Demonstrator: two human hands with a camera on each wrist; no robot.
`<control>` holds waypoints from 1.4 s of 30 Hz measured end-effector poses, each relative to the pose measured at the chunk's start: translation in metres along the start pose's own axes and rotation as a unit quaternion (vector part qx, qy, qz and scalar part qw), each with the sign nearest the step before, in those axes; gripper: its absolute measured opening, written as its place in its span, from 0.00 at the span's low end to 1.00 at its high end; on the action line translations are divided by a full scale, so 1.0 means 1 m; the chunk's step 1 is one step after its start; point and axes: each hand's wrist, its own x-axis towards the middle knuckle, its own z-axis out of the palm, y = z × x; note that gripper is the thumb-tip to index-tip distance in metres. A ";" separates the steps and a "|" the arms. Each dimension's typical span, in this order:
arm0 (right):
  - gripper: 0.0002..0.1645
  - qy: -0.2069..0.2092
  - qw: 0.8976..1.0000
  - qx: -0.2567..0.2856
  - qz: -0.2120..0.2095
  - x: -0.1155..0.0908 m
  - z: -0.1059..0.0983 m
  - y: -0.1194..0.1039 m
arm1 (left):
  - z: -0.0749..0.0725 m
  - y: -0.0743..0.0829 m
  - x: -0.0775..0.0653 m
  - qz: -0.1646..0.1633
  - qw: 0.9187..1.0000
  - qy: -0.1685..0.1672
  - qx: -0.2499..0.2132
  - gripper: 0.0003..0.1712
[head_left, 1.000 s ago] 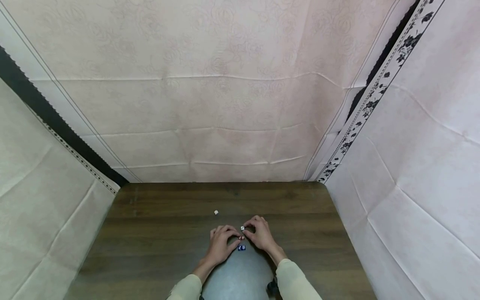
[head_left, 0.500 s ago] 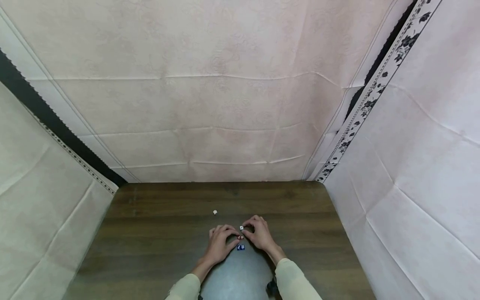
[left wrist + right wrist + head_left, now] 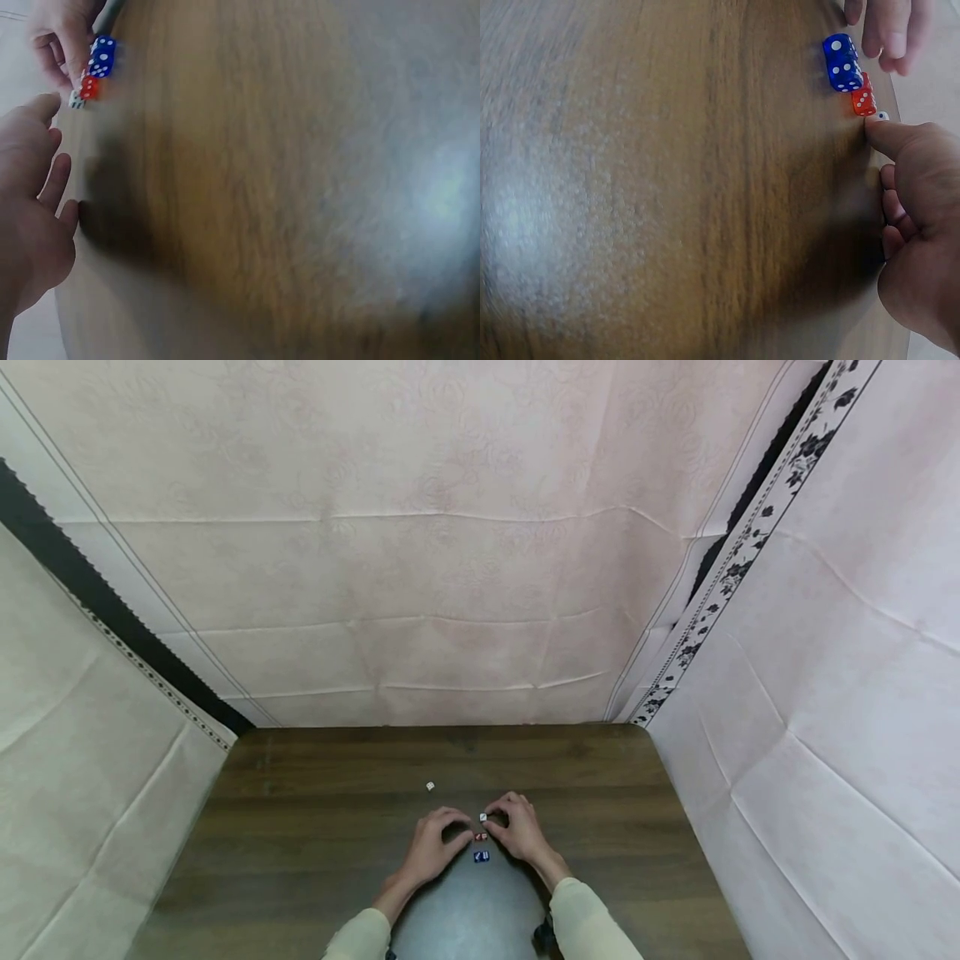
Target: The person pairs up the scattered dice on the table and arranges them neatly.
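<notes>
Two blue dice (image 3: 482, 856) lie side by side on the table, nearest the person. Just beyond them come the red dice (image 3: 481, 837), then a white die (image 3: 483, 817). My right hand (image 3: 521, 832) pinches that white die between thumb and index finger; in the right wrist view the thumb covers most of the white die (image 3: 883, 116). To the left of the red dice is my left hand (image 3: 432, 845), its thumb and fingers apart. The left wrist view shows a gap between the left hand (image 3: 34, 169) and the red dice (image 3: 89, 86).
Another white die (image 3: 430, 786) lies alone farther back and to the left. The wooden table (image 3: 315, 827) ends at a pale cloth wall (image 3: 465, 610), and similar cloths hang at both sides.
My left hand has let go of the red dice and drawn back slightly to the left. The right hand stays at the white die, and the dice keep their places.
</notes>
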 end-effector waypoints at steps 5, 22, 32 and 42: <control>0.07 0.001 1.000 -0.003 0.003 0.000 0.001 0.000 | -0.010 -0.004 0.005 0.005 0.999 0.047 0.001 0.13; 0.08 0.002 1.000 0.002 0.002 -0.001 0.001 0.002 | -0.049 -0.025 0.034 -0.054 0.992 0.104 0.047 0.14; 0.07 0.003 1.000 0.008 0.002 -0.001 0.002 0.004 | -0.050 -0.035 0.038 -0.111 0.988 0.093 0.060 0.14; 0.08 0.002 1.000 0.004 0.005 0.000 0.003 0.006 | -0.043 -0.044 0.041 -0.122 0.983 0.096 0.093 0.15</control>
